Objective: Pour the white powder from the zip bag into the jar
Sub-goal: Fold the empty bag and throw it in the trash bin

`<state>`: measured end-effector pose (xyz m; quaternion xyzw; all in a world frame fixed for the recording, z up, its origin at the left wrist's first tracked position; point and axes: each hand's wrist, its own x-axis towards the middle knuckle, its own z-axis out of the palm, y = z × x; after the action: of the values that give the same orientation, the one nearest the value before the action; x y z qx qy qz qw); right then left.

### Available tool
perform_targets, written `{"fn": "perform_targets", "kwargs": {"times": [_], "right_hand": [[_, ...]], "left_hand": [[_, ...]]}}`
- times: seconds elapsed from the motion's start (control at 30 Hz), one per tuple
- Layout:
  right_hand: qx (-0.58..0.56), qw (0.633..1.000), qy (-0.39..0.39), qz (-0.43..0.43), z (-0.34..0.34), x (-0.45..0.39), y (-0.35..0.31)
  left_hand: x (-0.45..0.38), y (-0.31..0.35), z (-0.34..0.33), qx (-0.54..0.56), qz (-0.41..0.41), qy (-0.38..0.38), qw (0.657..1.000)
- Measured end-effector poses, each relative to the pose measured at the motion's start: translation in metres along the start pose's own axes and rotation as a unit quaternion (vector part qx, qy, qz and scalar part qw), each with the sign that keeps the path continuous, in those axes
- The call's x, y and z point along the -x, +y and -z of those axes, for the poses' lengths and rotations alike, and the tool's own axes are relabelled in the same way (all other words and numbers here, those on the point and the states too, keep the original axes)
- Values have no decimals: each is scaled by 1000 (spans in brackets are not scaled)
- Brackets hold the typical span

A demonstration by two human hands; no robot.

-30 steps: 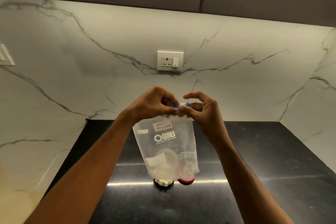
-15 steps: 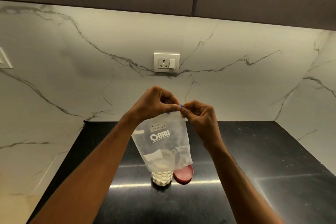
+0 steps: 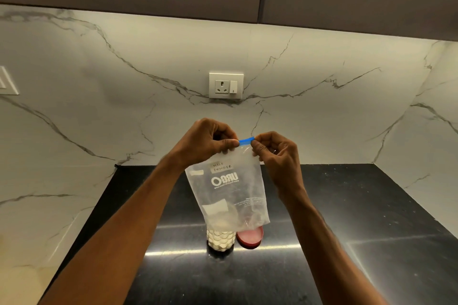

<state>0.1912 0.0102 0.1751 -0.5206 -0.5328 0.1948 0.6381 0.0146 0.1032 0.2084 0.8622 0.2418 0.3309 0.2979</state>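
1. A textured glass jar (image 3: pixel 220 240) of white powder stands on the black desk (image 3: pixel 347 218), a pink lid (image 3: pixel 250 239) just beside it on the right; a wall socket (image 3: pixel 226 85) sits on the marble behind.
2. The clear zip bag (image 3: pixel 226 193), labelled "MILK POWDER", hangs above the jar and partly hides it.
3. The left hand (image 3: pixel 208 142) and right hand (image 3: pixel 275 153) pinch its blue zip strip (image 3: pixel 246 140), fingers clamped on it.

From my feed, all I get of the person is two bare forearms coming up from the bottom of the frame, ending in the left hand (image 3: pixel 208 141) and the right hand (image 3: pixel 277 153). No sleeves reach into view on either arm, and both hands are ungloved. I can't spot a watch, ring or band from this angle. Short, plain fingernails show on the left thumb.
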Motion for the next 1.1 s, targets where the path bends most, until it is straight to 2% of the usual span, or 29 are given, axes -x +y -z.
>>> {"fn": "perform_targets", "kwargs": {"times": [1.1], "right_hand": [[-12, 1000, 8, -22, 32, -6, -3]], "left_hand": [[36, -27, 48, -1, 45, 28, 999]]}}
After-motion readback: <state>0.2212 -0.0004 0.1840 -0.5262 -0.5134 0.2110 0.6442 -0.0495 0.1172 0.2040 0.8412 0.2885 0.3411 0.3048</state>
